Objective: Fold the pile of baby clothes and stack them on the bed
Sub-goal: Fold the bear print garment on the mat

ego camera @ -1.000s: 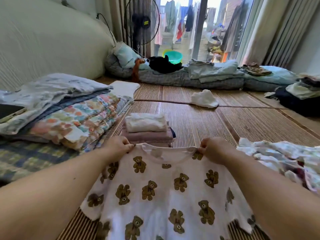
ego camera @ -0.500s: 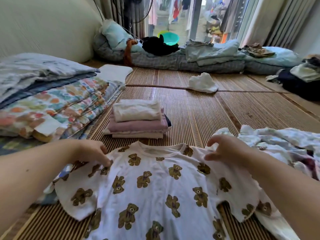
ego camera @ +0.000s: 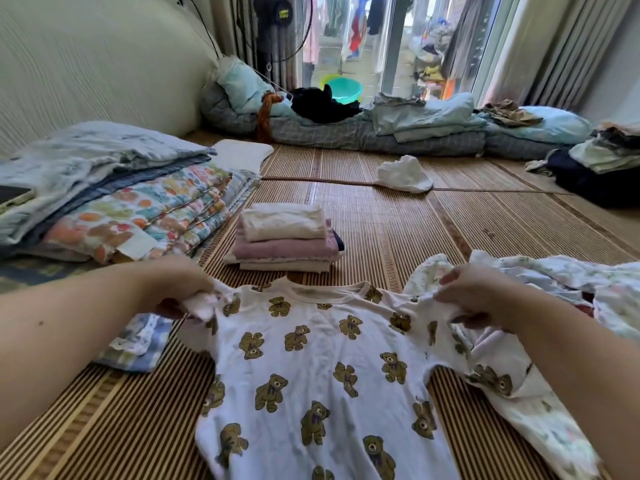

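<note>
A white baby shirt printed with brown teddy bears (ego camera: pixel 311 368) lies flat on the striped bamboo mat (ego camera: pixel 398 230), neck pointing away from me. My left hand (ego camera: pixel 180 289) pinches its bunched left sleeve. My right hand (ego camera: pixel 481 296) grips the right sleeve and shoulder. Just beyond the collar stands a small stack of folded clothes (ego camera: pixel 287 242), cream on top, pink beneath. A loose pile of unfolded floral baby clothes (ego camera: pixel 571 292) lies to the right, partly under my right arm.
Folded quilts (ego camera: pixel 114 202) are stacked at the left, a blue checked cloth (ego camera: pixel 138 344) below them. A crumpled white garment (ego camera: pixel 403 174) lies mid-mat. Bedding (ego camera: pixel 381 133) lines the far window, and dark clothes (ego camera: pixel 595 174) sit at the right edge.
My hands let go of the shoulders by the collar, the shirt was laid flat, and both hands moved outward onto the sleeves and gathered them.
</note>
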A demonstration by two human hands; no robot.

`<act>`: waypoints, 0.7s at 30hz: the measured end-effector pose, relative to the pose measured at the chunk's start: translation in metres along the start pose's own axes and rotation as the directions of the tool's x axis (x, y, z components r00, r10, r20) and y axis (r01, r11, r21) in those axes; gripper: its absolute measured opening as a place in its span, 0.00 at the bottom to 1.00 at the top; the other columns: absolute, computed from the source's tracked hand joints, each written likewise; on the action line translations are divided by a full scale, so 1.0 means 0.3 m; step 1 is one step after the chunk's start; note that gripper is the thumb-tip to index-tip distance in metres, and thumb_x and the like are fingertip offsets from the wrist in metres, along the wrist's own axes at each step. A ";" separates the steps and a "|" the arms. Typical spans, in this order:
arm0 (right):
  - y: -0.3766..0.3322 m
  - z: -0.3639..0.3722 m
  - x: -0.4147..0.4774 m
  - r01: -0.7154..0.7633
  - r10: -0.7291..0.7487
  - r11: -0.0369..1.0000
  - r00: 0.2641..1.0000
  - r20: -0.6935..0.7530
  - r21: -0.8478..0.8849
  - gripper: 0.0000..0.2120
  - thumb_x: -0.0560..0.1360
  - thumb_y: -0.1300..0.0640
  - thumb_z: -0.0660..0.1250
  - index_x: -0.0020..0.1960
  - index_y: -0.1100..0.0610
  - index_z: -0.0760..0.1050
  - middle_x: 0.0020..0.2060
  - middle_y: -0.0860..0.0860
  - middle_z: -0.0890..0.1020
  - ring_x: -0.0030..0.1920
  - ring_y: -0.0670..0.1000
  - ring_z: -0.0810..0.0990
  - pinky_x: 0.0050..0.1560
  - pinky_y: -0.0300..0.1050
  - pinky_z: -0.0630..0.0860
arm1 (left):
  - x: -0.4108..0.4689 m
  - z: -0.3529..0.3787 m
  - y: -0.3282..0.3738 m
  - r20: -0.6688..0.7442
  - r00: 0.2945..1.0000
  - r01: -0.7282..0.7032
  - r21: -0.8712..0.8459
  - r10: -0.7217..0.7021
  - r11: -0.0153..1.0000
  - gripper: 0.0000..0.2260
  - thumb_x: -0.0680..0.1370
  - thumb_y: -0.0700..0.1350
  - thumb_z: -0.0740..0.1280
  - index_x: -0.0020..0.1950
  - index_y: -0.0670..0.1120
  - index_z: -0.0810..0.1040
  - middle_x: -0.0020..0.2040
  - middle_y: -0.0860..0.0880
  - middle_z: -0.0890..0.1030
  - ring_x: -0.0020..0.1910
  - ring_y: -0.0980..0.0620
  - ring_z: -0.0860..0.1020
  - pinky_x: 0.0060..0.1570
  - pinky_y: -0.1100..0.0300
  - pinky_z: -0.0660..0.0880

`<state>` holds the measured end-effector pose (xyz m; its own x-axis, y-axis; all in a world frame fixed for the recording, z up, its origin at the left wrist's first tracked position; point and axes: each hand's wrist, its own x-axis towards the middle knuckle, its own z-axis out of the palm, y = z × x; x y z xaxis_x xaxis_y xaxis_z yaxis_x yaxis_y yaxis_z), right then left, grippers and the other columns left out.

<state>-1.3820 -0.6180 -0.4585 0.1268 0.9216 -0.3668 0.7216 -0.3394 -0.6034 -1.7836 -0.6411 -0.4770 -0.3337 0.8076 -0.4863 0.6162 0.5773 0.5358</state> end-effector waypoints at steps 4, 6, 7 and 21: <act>-0.114 0.078 -0.013 -0.039 -0.042 0.939 0.973 0.226 0.341 0.08 0.77 0.59 0.66 0.54 0.63 0.74 0.45 0.61 0.82 0.38 0.55 0.83 0.35 0.45 0.80 | -0.087 0.080 0.149 0.336 0.933 0.027 -0.423 0.129 0.906 0.11 0.80 0.44 0.64 0.57 0.38 0.71 0.50 0.38 0.82 0.42 0.46 0.84 0.35 0.56 0.80; -0.140 0.119 0.001 -0.036 -0.067 0.941 0.955 0.289 0.337 0.13 0.79 0.55 0.63 0.57 0.63 0.71 0.49 0.63 0.82 0.40 0.56 0.83 0.36 0.45 0.80 | -0.087 0.111 0.189 0.488 0.857 0.075 -0.440 0.168 0.895 0.13 0.80 0.51 0.61 0.61 0.46 0.67 0.58 0.35 0.80 0.50 0.44 0.84 0.34 0.58 0.82; -0.142 0.137 0.014 -0.006 -0.074 0.957 0.961 0.265 0.291 0.14 0.79 0.55 0.63 0.58 0.64 0.72 0.49 0.63 0.81 0.39 0.55 0.82 0.36 0.44 0.79 | -0.077 0.124 0.195 0.512 0.845 0.081 -0.406 0.153 0.910 0.15 0.80 0.52 0.61 0.63 0.47 0.66 0.58 0.35 0.80 0.49 0.45 0.84 0.32 0.60 0.81; -0.122 0.267 0.267 0.249 -0.162 0.752 0.967 0.195 -0.610 0.19 0.67 0.48 0.76 0.54 0.57 0.80 0.46 0.52 0.82 0.46 0.52 0.81 0.47 0.45 0.79 | 0.199 0.234 0.174 0.020 0.967 -0.249 0.300 0.255 0.921 0.10 0.70 0.51 0.74 0.40 0.47 0.78 0.40 0.48 0.80 0.39 0.51 0.78 0.34 0.59 0.74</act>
<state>-1.4528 -0.5468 -0.5226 -0.1270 0.9100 -0.3947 0.9896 0.0889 -0.1133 -1.7213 -0.5711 -0.5265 -0.1516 0.9254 -0.3474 0.8644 0.2946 0.4074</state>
